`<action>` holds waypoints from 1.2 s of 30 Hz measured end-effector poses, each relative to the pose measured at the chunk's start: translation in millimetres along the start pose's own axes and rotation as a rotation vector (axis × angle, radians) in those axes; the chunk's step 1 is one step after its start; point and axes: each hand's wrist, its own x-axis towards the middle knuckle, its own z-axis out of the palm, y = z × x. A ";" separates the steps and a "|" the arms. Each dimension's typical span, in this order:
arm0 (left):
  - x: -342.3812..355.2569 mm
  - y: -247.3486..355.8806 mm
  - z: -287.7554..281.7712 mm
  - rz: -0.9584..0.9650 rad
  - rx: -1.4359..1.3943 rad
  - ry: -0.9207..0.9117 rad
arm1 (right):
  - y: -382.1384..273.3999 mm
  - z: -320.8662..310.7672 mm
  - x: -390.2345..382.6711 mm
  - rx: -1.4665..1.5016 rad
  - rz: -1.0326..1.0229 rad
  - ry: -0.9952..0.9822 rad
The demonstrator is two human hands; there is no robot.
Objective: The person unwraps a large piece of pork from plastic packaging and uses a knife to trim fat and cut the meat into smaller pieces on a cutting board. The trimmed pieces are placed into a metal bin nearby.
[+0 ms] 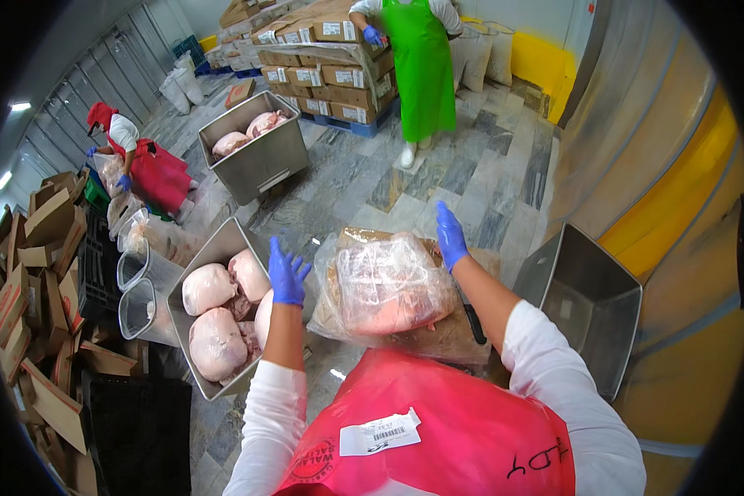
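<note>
A large piece of pale pink meat (401, 317) lies in front of me, wrapped in clear plastic (380, 269), on a brown board (479, 351). My left hand (287, 274), in a blue glove, is raised left of it with the fingers stretched and apart, holding nothing. On the other side my right hand (450, 237), gloved the same, is held up by the board's far right corner, fingers straight and nothing in them. Below the right forearm, a knife with a black handle (474, 324) rests at the meat's right side; its blade is mostly hidden.
Left stands a metal bin (178, 318) of meat pieces; a second meat bin (260, 178) is farther off. A metal tub (591, 289) stands right. Cardboard boxes (54, 331) heap at far left. One person in a green apron (422, 70) and another in red (159, 175) stand beyond.
</note>
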 end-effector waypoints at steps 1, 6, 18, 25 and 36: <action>1.5 1.0 -13.0 -0.036 -0.037 0.057 | 1.1 6.0 -7.4 0.033 0.028 -0.038; -39.4 -25.2 50.3 -0.353 -0.319 -0.564 | 37.9 42.7 -16.3 -0.402 -0.497 -0.487; -10.9 -2.7 30.9 -0.303 -0.278 -0.731 | -25.4 53.0 -28.7 0.482 0.180 -0.463; 4.6 -76.7 14.4 0.939 1.376 -0.741 | 55.1 29.3 -24.1 -1.426 -0.781 -0.617; 19.7 -87.7 83.1 0.562 1.653 -0.528 | 39.6 88.0 -4.8 -1.626 -0.244 -0.730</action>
